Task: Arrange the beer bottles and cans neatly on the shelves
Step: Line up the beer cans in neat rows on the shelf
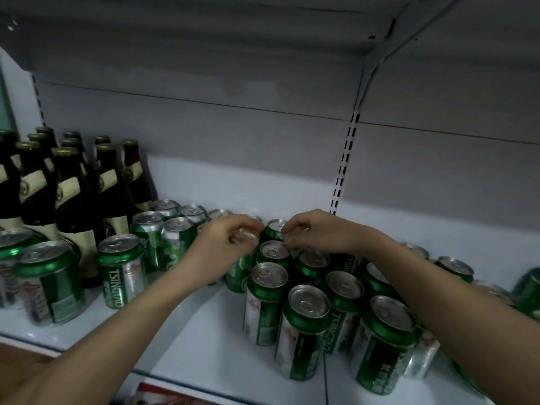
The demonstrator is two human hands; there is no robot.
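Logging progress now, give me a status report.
Left hand and right hand each pinch a can top. Green cans half-sorted. Brown bottles stand left.

Both arms bare, stretched forward and converging toward the middle. Left forearm (122, 323) rises from the lower left, wrist bent slightly inward. Left hand (226, 244) back-up, fingers curled downward, tips pinched around something small and silvery; exactly what, unclear through blur. Right forearm (438, 285) comes in from the lower right, longer reach, wrist nearly straight. Right hand (314, 230) also knuckles-up, fingers curled, fingertips (287, 233) drawn together in a pinch. The two hands sit near each other, not touching.
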